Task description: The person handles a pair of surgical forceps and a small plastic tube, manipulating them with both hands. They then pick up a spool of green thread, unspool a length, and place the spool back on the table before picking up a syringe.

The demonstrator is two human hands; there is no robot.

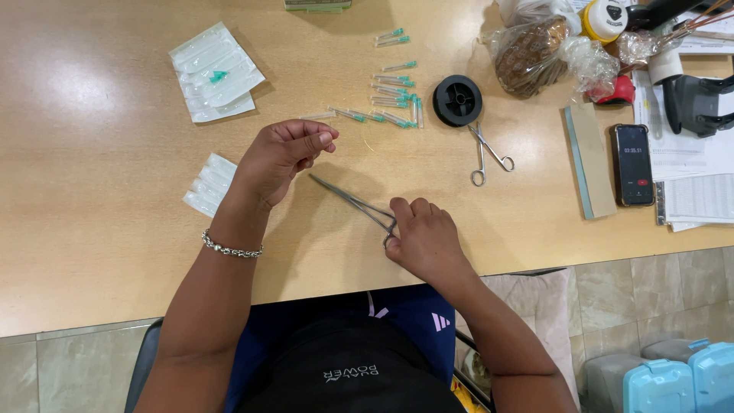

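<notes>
I saw the right hand point(423, 235) grasping slim steel forceps point(353, 202) at centre frame, while the left hand point(281, 157) pinched something too fine to identify. Many green-capped needles point(394, 95) lay loose at upper centre; white blister packs point(215, 71) at upper left looked mostly unopened, so I judged the work partway done.

I see a wood table point(99, 229). Far left: white packs w/ a green bit point(215, 73). More white packs point(206, 186) nearer, left. Far middle: lots of little green-capped needles point(394, 99). Just right of them, a black spool point(457, 100), & small scissors point(486, 157) nearer. Far right: a lumpy plastic bag point(535, 53), a tan block point(592, 160), a phone point(633, 164), papers point(699, 195). Near right, on the floor: blue boxes point(680, 382).
</notes>
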